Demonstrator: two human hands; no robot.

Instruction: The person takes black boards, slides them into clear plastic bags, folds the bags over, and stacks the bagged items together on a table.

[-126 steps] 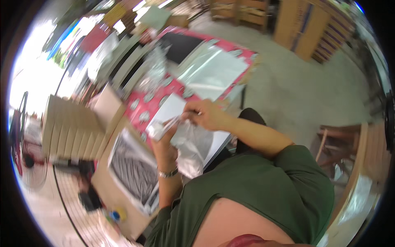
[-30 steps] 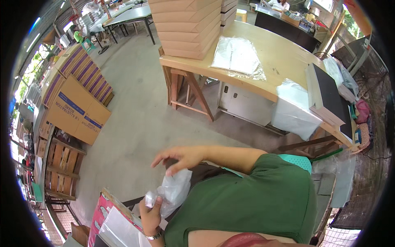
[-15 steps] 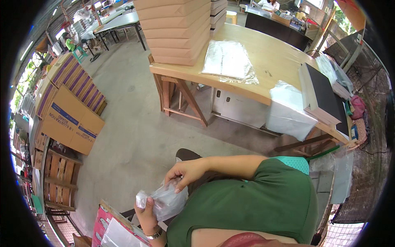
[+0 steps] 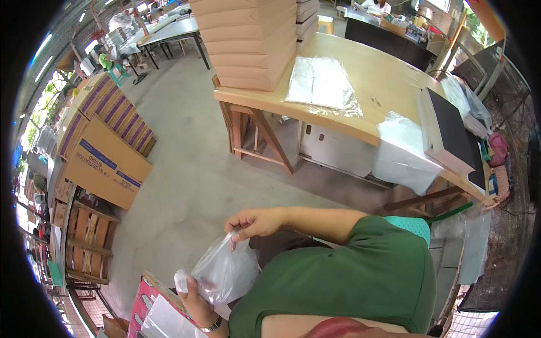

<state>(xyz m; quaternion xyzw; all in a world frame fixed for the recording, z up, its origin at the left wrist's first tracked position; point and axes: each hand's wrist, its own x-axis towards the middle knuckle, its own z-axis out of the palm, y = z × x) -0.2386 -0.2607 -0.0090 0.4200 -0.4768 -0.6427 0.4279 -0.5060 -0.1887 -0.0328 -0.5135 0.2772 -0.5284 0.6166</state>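
Note:
A thin, whitish see-through plastic bag [image 4: 228, 270] hangs between my two hands, in front of my green shirt. My right hand [image 4: 256, 223] pinches its upper edge between thumb and fingers, stretching it upward. Lower and to the left, my left hand [image 4: 196, 301], with a watch on its wrist, is closed on a bunched end of the bag. Something faintly dark shows low through the plastic; I cannot make out what it is.
Ahead stands a wooden table [image 4: 389, 76] bearing a tall brown stack [image 4: 242, 48], clear plastic sheets [image 4: 321, 84] and a thick black-topped stack [image 4: 451, 124]. Cardboard boxes [image 4: 107, 163] and a wooden pallet [image 4: 88, 242] are at left. A pink patterned board [image 4: 142, 304] lies near my left hand.
My right hand has drawn the bag's edge up and away from my left hand. The bag, crumpled before, is now spread wider and tauter. My view has shifted slightly.

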